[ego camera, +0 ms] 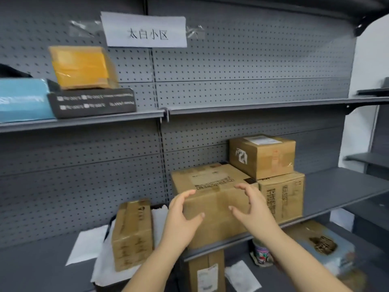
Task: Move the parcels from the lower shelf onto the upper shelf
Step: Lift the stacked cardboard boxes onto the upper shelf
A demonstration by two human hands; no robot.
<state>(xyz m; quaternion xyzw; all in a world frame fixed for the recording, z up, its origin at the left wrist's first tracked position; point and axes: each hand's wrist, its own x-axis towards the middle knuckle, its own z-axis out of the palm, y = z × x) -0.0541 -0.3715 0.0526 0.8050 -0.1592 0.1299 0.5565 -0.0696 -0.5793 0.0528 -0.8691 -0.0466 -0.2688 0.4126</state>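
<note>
The large plain brown cardboard parcel [212,199] sat at the front edge of the lower shelf [341,192], its printed label facing up and a strip of tape running down its front face. Both hands were spread wide and empty, curved to its width: the left hand [181,218] hovered at the parcel's left front corner, the right hand [252,207] in front of its right side, neither clearly pressing the cardboard yet. That framing looked like the approach to a two-handed lift, sensible for a box this broad.

Touching its right side stood a taller printed brown carton [282,199], with a smaller taped brown box [263,157] stacked on top, so the front parcel probably had to come out first. To the left, on a lower surface, a narrow upright brown carton [132,234] stood on white paper sheets [88,243].

Above, the upper shelf [263,105] lay bare on its right stretch, likely the destination. At its left end rested a flat black box [92,102] carrying a yellow-taped parcel [82,67], beside a blue box [23,98].
</note>
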